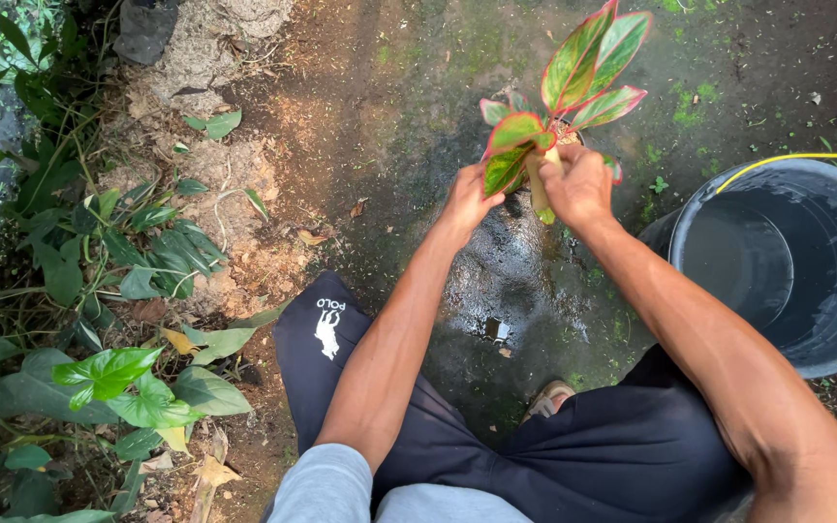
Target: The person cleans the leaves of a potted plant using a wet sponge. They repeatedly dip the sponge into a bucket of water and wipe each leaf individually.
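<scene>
Red-edged plant stands far centre on wet ground; our left hand and right hand curl closed around its stem. Black bucket sits right, green weeds left.

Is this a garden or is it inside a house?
It looks like a garden or backyard, outdoors. The ground is wet and mossy, leafy green plants grow along one side, and a black water bucket stands nearby.
</scene>
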